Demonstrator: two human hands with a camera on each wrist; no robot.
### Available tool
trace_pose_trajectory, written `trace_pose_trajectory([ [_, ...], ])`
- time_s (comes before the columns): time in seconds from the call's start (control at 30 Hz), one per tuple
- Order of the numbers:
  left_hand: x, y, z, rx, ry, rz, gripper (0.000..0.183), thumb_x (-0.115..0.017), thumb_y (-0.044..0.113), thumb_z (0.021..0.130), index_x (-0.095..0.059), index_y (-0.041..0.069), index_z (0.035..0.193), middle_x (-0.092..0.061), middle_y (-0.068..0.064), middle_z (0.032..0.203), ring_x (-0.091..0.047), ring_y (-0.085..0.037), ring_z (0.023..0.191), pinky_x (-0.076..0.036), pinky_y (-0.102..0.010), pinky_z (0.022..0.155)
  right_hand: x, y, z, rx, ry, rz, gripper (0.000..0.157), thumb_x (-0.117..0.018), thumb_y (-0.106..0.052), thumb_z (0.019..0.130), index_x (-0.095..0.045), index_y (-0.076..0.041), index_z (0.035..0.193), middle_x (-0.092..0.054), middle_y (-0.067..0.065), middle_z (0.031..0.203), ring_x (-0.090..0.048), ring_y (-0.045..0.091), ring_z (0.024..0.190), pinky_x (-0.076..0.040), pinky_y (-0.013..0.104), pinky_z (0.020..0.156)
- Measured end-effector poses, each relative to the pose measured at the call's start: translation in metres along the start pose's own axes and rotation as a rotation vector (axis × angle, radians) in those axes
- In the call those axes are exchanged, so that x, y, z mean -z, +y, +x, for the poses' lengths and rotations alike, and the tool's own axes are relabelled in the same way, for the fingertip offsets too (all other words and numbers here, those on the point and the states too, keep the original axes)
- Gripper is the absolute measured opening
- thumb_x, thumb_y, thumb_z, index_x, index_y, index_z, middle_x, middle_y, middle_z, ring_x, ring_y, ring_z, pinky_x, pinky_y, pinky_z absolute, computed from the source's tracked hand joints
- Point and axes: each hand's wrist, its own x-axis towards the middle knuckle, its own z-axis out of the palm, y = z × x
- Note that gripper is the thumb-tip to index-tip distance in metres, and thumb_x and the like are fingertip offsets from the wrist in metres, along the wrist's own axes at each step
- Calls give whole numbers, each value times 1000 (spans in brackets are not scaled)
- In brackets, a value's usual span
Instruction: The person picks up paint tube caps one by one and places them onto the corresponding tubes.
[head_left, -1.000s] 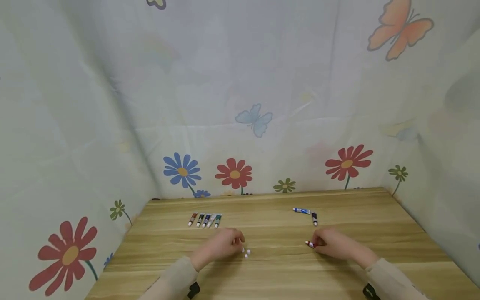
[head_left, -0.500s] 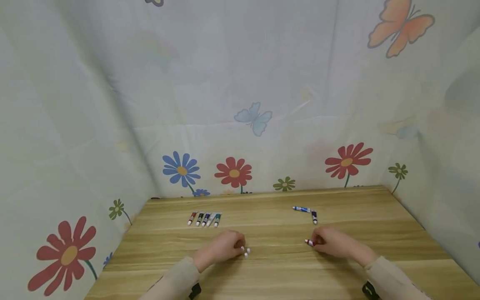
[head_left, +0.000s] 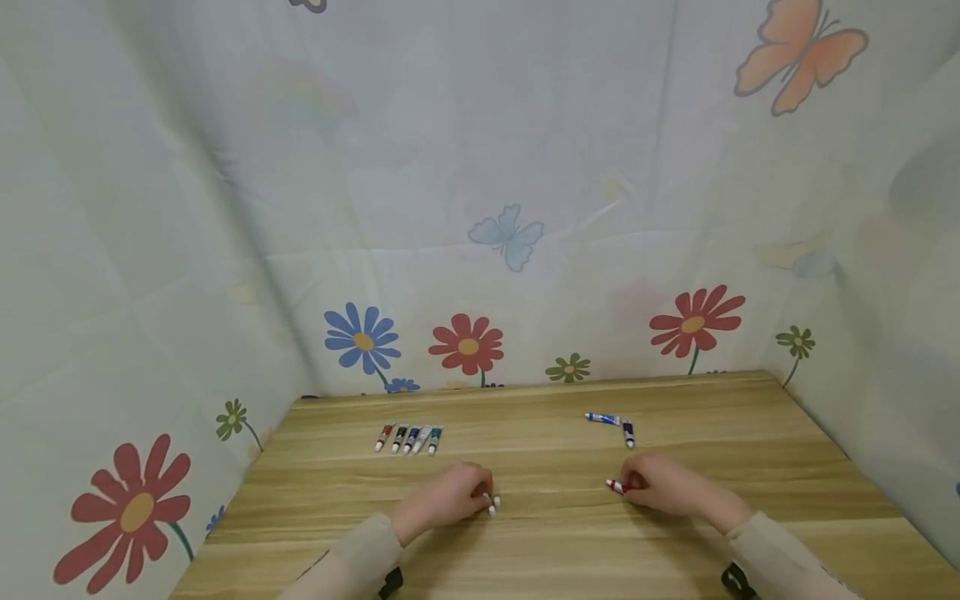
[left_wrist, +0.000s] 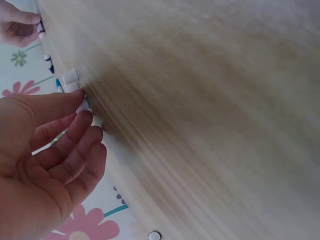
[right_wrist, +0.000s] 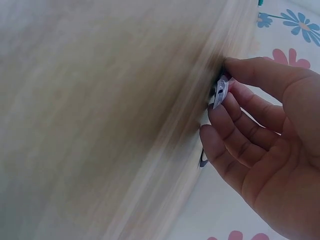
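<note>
The left grip (head_left: pixel 452 493) pinches a white cap (left_wrist: pixel 82 105) beside two more caps (head_left: pixel 492 510) on the surface (head_left: pixel 555 542). Well to the right, the right grip (head_left: pixel 663 486) pinches a red tube (head_left: pixel 617 487), near a dark tube (head_left: pixel 628 432) and blue tube (head_left: pixel 602 418).

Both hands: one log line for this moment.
left hand: pinching white cylinder | right hand: holding red paint tube | two more white cylinders: beside left hand
</note>
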Motion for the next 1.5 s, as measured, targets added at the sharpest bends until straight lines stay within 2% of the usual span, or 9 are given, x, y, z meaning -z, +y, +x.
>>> trace_pose_trajectory([
  [0.27, 6, 2, -4, -47, 48, -7, 7, -73, 13, 92, -68, 12, 88, -59, 11, 77, -51, -1, 69, -47, -21, 65, 5, -5, 1, -18, -9, 36, 9, -77, -12, 89, -68, -13, 93, -58, -10, 81, -49, 3, 70, -46, 25, 61],
  [0.47, 29, 13, -7, -69, 96, -55, 4, -71, 7, 92, -69, 9, 90, -61, 9, 79, -53, -2, 70, -48, -22, 64, 26, -12, 6, -21, 24, 72, 5, -72, -9, 92, -68, -9, 96, -58, -8, 82, -51, 6, 72, -46, 26, 62],
  [0.6, 43, 19, -7, -65, 118, -76, 3, -71, 10, 94, -70, 7, 93, -61, 10, 79, -53, -3, 70, -48, -22, 64, 45, -17, 10, 10, 73, 40, 6, -72, -8, 92, -68, -8, 96, -57, -8, 81, -50, 6, 73, -46, 25, 62],
  [0.73, 49, 23, -6, -52, 128, -94, 5, -72, 14, 95, -70, 10, 94, -60, 11, 80, -53, -2, 70, -48, -21, 64, 54, -22, 13, 58, 92, -1, 7, -74, -8, 91, -68, -10, 95, -58, -9, 81, -51, 5, 72, -48, 24, 62],
  [0.93, 55, 32, -6, -76, 150, -156, 8, -69, 18, 97, -71, 10, 99, -62, 12, 83, -55, -2, 74, -50, -21, 67, 50, -36, 14, 110, 93, -29, 9, -76, -13, 91, -69, -12, 96, -59, -13, 83, -52, 3, 72, -48, 23, 62],
  [1.1, 57, 41, -9, -117, 232, -201, 8, -67, 18, 99, -71, 12, 101, -64, 11, 87, -57, -1, 77, -52, -22, 70, 44, -54, 13, 150, 98, 20, 10, -75, -12, 92, -69, -12, 100, -61, -13, 86, -54, 2, 75, -50, 24, 65],
  [1.27, 61, 53, -14, -146, 312, -265, 7, -66, 19, 100, -71, 14, 102, -67, 11, 87, -60, 0, 77, -53, -22, 72, 36, -74, 12, 147, 106, 46, 11, -74, -19, 93, -68, -16, 101, -60, -16, 88, -54, 2, 78, -51, 24, 68],
  [1.5, 66, 71, -22, -144, 391, -357, 12, -64, 24, 101, -71, 15, 106, -72, 7, 93, -63, -1, 80, -56, -26, 75, 28, -96, 10, 209, 115, 119, 11, -72, -26, 96, -68, -19, 102, -61, -16, 93, -57, 2, 81, -55, 29, 71],
])
